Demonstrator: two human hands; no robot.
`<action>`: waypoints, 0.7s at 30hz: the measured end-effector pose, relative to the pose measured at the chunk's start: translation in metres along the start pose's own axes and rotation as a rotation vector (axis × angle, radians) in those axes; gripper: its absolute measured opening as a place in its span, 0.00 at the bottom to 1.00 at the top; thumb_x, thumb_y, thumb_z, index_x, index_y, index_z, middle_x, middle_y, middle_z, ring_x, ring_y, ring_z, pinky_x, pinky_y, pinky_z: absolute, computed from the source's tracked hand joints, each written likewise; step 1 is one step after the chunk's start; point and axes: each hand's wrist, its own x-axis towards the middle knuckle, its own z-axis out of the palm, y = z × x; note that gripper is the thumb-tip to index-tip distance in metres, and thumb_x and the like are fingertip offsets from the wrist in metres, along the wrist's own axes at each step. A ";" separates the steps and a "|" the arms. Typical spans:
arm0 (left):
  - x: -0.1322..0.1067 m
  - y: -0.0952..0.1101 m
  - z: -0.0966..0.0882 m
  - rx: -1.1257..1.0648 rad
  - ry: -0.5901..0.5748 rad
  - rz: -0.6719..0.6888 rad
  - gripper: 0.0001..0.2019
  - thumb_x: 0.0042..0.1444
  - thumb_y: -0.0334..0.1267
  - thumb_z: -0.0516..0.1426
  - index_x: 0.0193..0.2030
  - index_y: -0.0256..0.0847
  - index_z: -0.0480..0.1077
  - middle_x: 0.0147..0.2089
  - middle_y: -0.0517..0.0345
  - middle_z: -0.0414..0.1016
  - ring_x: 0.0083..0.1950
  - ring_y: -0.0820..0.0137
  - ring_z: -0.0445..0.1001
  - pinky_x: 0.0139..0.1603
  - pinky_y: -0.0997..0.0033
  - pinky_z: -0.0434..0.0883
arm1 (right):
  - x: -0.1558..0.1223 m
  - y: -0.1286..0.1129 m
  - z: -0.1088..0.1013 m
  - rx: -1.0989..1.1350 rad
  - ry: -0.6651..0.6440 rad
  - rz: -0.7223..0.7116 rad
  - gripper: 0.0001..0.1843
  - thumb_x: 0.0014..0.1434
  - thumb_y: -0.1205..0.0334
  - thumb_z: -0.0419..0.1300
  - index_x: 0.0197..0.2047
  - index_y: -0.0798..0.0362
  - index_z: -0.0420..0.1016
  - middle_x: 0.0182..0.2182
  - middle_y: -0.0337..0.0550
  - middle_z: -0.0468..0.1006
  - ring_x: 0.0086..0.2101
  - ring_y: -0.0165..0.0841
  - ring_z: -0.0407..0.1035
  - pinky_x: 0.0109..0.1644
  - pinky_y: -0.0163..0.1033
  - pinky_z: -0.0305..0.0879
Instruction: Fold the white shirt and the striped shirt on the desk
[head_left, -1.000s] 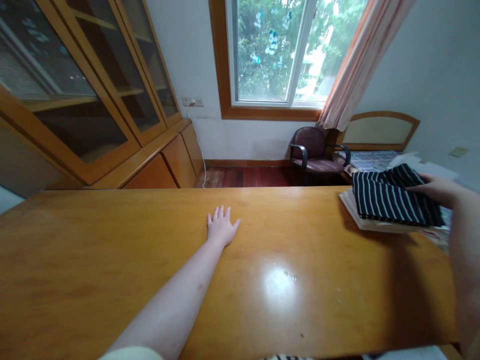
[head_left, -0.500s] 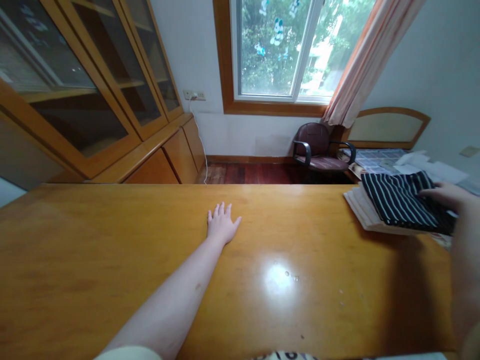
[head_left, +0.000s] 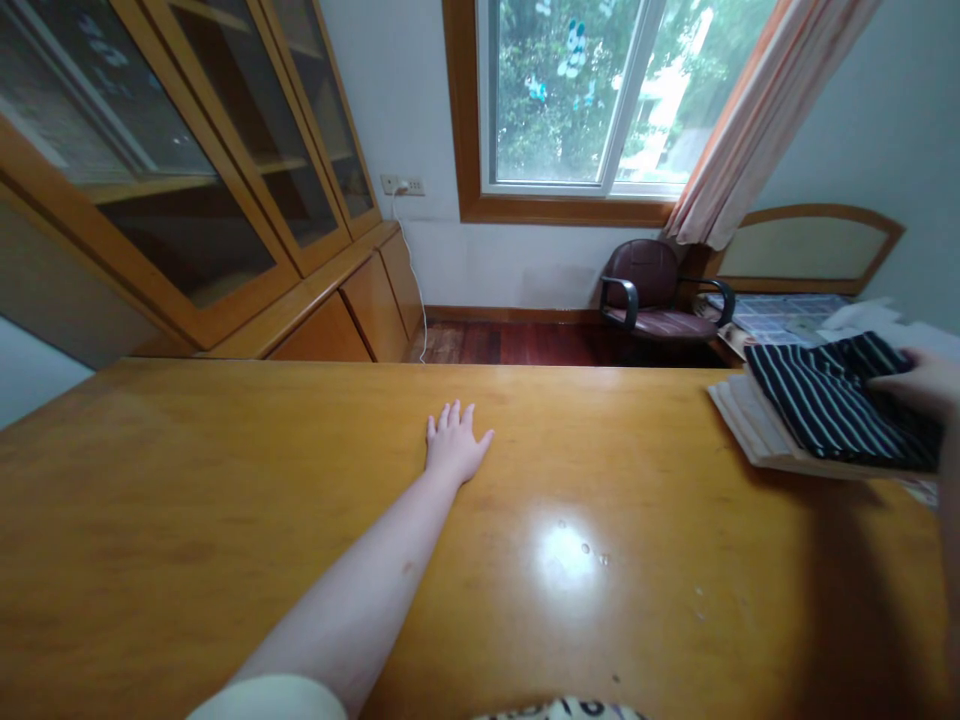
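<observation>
My left hand (head_left: 456, 446) lies flat on the wooden table (head_left: 247, 500), fingers spread and nothing under them that I can see. At the right edge of the view, my right hand (head_left: 919, 382) has its fingers bent on a black cloth with white stripes (head_left: 829, 400), gripping its far right part. The folded striped cloth rests on a stack of pale, flat layers (head_left: 761, 425) at the table's right end. What the pale layers are made of is unclear. Part of the right hand is blurred and cut off by the frame.
Beyond the table stand a dark red armchair (head_left: 651, 290) and a bed with a wooden headboard (head_left: 814, 250). White sheets or cloths (head_left: 874, 318) lie behind the stack. A glass-fronted cabinet (head_left: 247, 170) lines the left wall. A pink curtain (head_left: 765, 130) hangs by the window.
The view has turned slightly left, so everything sits further right in the picture. My left hand stays flat on the table, and my right hand is still at the striped cloth.
</observation>
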 end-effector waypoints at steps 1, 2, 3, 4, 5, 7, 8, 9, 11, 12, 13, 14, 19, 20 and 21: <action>0.000 0.000 0.000 0.004 -0.002 -0.001 0.36 0.58 0.59 0.44 0.68 0.40 0.55 0.71 0.45 0.51 0.71 0.55 0.48 0.68 0.45 0.46 | -0.004 -0.001 0.005 -0.065 -0.022 0.087 0.27 0.52 0.56 0.67 0.51 0.65 0.75 0.37 0.71 0.77 0.32 0.42 0.71 0.29 0.46 0.59; 0.000 0.000 0.000 0.006 -0.005 -0.002 0.36 0.58 0.59 0.44 0.68 0.40 0.55 0.71 0.45 0.51 0.71 0.55 0.48 0.68 0.45 0.46 | -0.009 -0.002 0.011 -0.084 -0.052 0.188 0.33 0.52 0.55 0.67 0.55 0.69 0.71 0.42 0.78 0.74 0.37 0.46 0.70 0.31 0.48 0.58; 0.000 0.000 0.000 0.007 -0.007 -0.002 0.36 0.58 0.59 0.44 0.68 0.40 0.55 0.71 0.45 0.51 0.71 0.55 0.48 0.68 0.46 0.46 | -0.014 -0.002 0.017 -0.074 -0.065 0.257 0.38 0.52 0.55 0.66 0.60 0.71 0.66 0.47 0.83 0.69 0.44 0.50 0.68 0.33 0.50 0.56; 0.000 0.000 0.000 0.009 -0.009 -0.001 0.36 0.58 0.59 0.44 0.68 0.40 0.55 0.71 0.45 0.51 0.71 0.55 0.48 0.68 0.46 0.46 | -0.019 -0.001 0.023 -0.067 -0.024 0.258 0.40 0.54 0.55 0.64 0.63 0.70 0.61 0.51 0.85 0.65 0.49 0.52 0.65 0.36 0.52 0.55; 0.000 0.000 0.000 0.010 -0.010 -0.001 0.36 0.58 0.60 0.44 0.68 0.40 0.55 0.71 0.45 0.51 0.71 0.55 0.48 0.68 0.46 0.46 | -0.024 0.001 0.027 -0.065 0.005 0.221 0.39 0.55 0.57 0.62 0.65 0.67 0.59 0.55 0.84 0.62 0.54 0.53 0.61 0.38 0.54 0.54; 0.000 0.000 0.000 0.013 -0.008 0.000 0.36 0.58 0.60 0.44 0.68 0.40 0.55 0.71 0.45 0.51 0.71 0.54 0.48 0.68 0.46 0.46 | -0.027 0.006 0.034 -0.098 0.001 0.099 0.32 0.59 0.62 0.56 0.66 0.59 0.59 0.59 0.76 0.59 0.58 0.52 0.56 0.43 0.57 0.52; 0.000 0.000 0.000 0.014 -0.007 0.001 0.36 0.58 0.60 0.43 0.68 0.40 0.55 0.71 0.45 0.51 0.71 0.54 0.48 0.68 0.46 0.46 | -0.026 0.009 0.035 -0.124 -0.021 0.044 0.30 0.60 0.64 0.53 0.65 0.56 0.61 0.60 0.73 0.60 0.59 0.51 0.55 0.45 0.57 0.51; 0.001 0.000 0.001 0.014 -0.006 0.002 0.36 0.58 0.60 0.43 0.68 0.40 0.55 0.71 0.45 0.51 0.71 0.54 0.48 0.68 0.46 0.46 | -0.023 0.011 0.035 -0.153 -0.045 0.008 0.28 0.60 0.65 0.52 0.64 0.55 0.63 0.60 0.70 0.60 0.60 0.51 0.55 0.46 0.57 0.50; 0.001 0.000 0.001 0.014 -0.007 0.004 0.36 0.58 0.60 0.43 0.68 0.40 0.55 0.71 0.45 0.51 0.71 0.54 0.47 0.68 0.46 0.46 | -0.015 0.012 0.034 -0.204 -0.059 0.000 0.26 0.62 0.61 0.52 0.62 0.58 0.66 0.59 0.71 0.61 0.60 0.52 0.54 0.47 0.57 0.50; 0.001 0.000 0.001 0.016 -0.009 0.004 0.36 0.58 0.60 0.43 0.68 0.40 0.55 0.71 0.45 0.50 0.71 0.54 0.47 0.68 0.46 0.45 | -0.011 0.010 0.033 -0.216 -0.055 0.004 0.27 0.63 0.57 0.52 0.61 0.61 0.67 0.58 0.74 0.61 0.60 0.54 0.53 0.47 0.57 0.50; 0.001 0.000 0.002 0.018 -0.011 0.004 0.36 0.58 0.60 0.43 0.68 0.40 0.54 0.71 0.45 0.50 0.71 0.54 0.47 0.68 0.46 0.45 | -0.008 0.007 0.033 -0.216 -0.054 0.007 0.30 0.63 0.52 0.52 0.61 0.64 0.67 0.58 0.76 0.61 0.60 0.55 0.53 0.47 0.57 0.49; 0.000 0.000 0.001 0.020 -0.013 0.003 0.36 0.58 0.60 0.43 0.68 0.40 0.54 0.71 0.45 0.50 0.71 0.54 0.47 0.68 0.46 0.45 | -0.007 0.001 0.033 -0.198 -0.067 0.000 0.34 0.62 0.47 0.52 0.61 0.66 0.66 0.57 0.79 0.60 0.60 0.55 0.53 0.47 0.57 0.50; 0.000 0.000 0.000 0.019 -0.006 0.000 0.36 0.58 0.60 0.43 0.68 0.40 0.55 0.71 0.45 0.51 0.71 0.54 0.48 0.68 0.46 0.46 | -0.031 -0.034 0.044 -0.033 -0.188 0.014 0.47 0.57 0.31 0.45 0.69 0.56 0.53 0.64 0.76 0.49 0.63 0.55 0.45 0.49 0.57 0.48; 0.000 0.000 0.000 0.017 -0.005 0.000 0.36 0.58 0.60 0.43 0.68 0.40 0.55 0.71 0.45 0.51 0.71 0.54 0.48 0.68 0.46 0.46 | -0.039 -0.039 0.047 -0.031 -0.196 0.038 0.47 0.56 0.30 0.45 0.69 0.52 0.52 0.66 0.71 0.46 0.64 0.56 0.41 0.50 0.59 0.47; 0.000 0.000 0.000 0.017 -0.005 0.001 0.36 0.58 0.60 0.43 0.68 0.40 0.55 0.71 0.45 0.51 0.71 0.54 0.48 0.68 0.46 0.46 | -0.047 -0.043 0.049 -0.038 -0.203 0.057 0.46 0.55 0.29 0.45 0.69 0.48 0.53 0.67 0.68 0.44 0.64 0.56 0.38 0.50 0.60 0.45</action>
